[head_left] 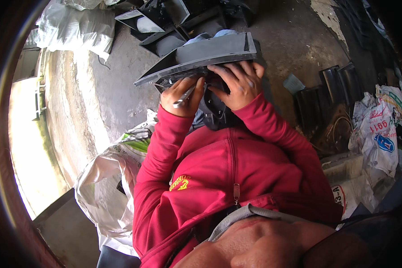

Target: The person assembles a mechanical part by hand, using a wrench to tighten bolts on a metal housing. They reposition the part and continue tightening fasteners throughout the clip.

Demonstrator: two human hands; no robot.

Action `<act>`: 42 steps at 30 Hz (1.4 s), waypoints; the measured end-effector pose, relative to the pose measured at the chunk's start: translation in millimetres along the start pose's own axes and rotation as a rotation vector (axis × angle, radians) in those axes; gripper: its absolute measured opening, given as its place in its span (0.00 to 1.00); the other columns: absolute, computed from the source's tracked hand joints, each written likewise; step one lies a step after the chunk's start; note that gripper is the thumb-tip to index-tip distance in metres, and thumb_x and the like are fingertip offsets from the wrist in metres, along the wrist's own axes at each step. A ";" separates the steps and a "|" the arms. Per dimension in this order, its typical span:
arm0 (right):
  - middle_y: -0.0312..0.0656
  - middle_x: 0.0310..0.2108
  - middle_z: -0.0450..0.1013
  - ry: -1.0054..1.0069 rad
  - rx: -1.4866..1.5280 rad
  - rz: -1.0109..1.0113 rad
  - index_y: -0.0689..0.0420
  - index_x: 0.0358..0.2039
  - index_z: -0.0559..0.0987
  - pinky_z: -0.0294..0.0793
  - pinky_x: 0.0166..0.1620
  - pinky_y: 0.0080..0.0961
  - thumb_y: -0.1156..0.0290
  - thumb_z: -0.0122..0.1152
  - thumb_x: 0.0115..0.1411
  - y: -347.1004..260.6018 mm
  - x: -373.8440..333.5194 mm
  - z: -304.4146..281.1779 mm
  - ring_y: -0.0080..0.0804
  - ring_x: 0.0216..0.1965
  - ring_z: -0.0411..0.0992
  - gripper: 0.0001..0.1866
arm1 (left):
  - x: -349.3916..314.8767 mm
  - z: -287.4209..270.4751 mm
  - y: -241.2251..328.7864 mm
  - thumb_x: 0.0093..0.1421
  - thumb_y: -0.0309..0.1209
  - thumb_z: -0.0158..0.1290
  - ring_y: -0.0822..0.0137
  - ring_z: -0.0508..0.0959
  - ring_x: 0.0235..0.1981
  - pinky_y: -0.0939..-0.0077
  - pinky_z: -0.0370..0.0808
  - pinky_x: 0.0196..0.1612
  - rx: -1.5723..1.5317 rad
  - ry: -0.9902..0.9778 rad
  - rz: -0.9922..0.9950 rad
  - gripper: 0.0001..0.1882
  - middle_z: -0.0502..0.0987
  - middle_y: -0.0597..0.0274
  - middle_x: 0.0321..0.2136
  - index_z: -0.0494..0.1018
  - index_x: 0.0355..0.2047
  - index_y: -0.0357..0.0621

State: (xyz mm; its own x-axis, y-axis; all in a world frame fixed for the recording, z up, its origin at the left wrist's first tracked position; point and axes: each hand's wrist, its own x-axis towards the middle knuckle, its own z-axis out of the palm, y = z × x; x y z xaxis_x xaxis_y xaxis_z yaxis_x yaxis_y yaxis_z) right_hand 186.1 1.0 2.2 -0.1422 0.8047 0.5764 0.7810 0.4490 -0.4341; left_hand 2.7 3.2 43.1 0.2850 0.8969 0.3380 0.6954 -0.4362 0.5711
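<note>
A wide, dark grey box-shaped housing [210, 50] with raised edges is held tilted in front of my body. My left hand [181, 94] is closed around a slim silver metal tool [185, 99], whose rounded end points back toward me; its far end is hidden by my fingers and the housing. With fingers along the near edge and thumb bent below, my right hand [242, 82] grips the housing. Beneath, between my hands, a black part with small holes [213, 106] shows; whether it is joined to the housing I cannot tell.
Several similar black housings [165, 38] lie on the floor ahead. Dark panels [330, 89] stand at the right beside a printed white sack [379, 134]. Another white sack [105, 187] sits by my left side. Clear plastic wrapping [76, 31] lies at the far left.
</note>
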 end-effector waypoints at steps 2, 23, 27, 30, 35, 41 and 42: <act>0.28 0.38 0.75 -0.045 0.001 0.010 0.39 0.49 0.78 0.57 0.50 0.40 0.57 0.71 0.43 -1.2 -0.1 -2.2 0.31 0.41 0.68 0.28 | 5.1 4.9 10.5 0.59 0.29 0.57 0.57 0.81 0.25 0.70 0.77 0.26 0.246 -0.065 0.079 0.08 0.81 0.58 0.28 0.79 0.38 0.44; 0.26 0.37 0.74 0.002 0.005 0.014 0.37 0.49 0.78 0.57 0.49 0.40 0.56 0.71 0.44 0.4 -2.4 2.0 0.29 0.42 0.68 0.28 | -3.4 -2.1 8.2 0.56 0.24 0.60 0.61 0.82 0.26 0.74 0.77 0.28 -0.063 0.071 -0.051 0.06 0.81 0.54 0.28 0.79 0.34 0.39; 0.26 0.39 0.74 -0.021 0.001 0.001 0.39 0.49 0.78 0.57 0.49 0.40 0.57 0.70 0.45 0.5 -2.8 -2.4 0.29 0.42 0.68 0.27 | 4.2 2.7 20.3 0.54 0.28 0.60 0.58 0.80 0.23 0.67 0.77 0.26 0.233 0.006 0.127 0.08 0.78 0.57 0.27 0.78 0.35 0.45; 0.27 0.40 0.74 -0.045 -0.007 0.004 0.41 0.49 0.78 0.57 0.49 0.40 0.58 0.70 0.44 -0.6 -1.2 -1.7 0.30 0.42 0.67 0.28 | 16.2 4.7 27.2 0.53 0.31 0.59 0.55 0.80 0.24 0.64 0.77 0.27 0.426 -0.168 0.129 0.09 0.76 0.55 0.28 0.76 0.35 0.47; 0.26 0.41 0.74 -0.006 -0.007 0.016 0.40 0.49 0.78 0.57 0.50 0.40 0.57 0.71 0.44 4.0 -4.9 -1.0 0.29 0.43 0.67 0.28 | 18.7 3.1 14.1 0.53 0.32 0.59 0.53 0.80 0.25 0.62 0.78 0.26 0.311 -0.129 0.148 0.10 0.77 0.55 0.26 0.77 0.36 0.48; 0.29 0.43 0.76 -0.045 -0.017 0.023 0.38 0.49 0.79 0.56 0.53 0.39 0.57 0.74 0.42 3.2 -7.8 2.9 0.32 0.50 0.68 0.30 | -30.0 -7.8 -33.7 0.66 0.29 0.51 0.61 0.82 0.32 0.74 0.80 0.33 -0.895 0.085 -0.522 0.14 0.81 0.47 0.34 0.75 0.45 0.28; 0.29 0.43 0.76 -0.037 -0.018 0.028 0.39 0.49 0.79 0.56 0.53 0.39 0.57 0.74 0.42 3.2 -6.2 2.8 0.32 0.50 0.68 0.29 | -32.3 -8.0 -33.3 0.66 0.28 0.51 0.60 0.83 0.32 0.74 0.80 0.34 -0.889 0.132 -0.487 0.14 0.81 0.46 0.34 0.75 0.46 0.28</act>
State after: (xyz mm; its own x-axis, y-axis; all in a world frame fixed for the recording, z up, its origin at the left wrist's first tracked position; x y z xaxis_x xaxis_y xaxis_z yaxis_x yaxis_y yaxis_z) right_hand 187.8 -1.4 -4.7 -0.1420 0.8308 0.5382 0.7957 0.4192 -0.4371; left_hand -35.0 -11.8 19.1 -0.0101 0.9995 -0.0305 -0.0405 0.0301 0.9987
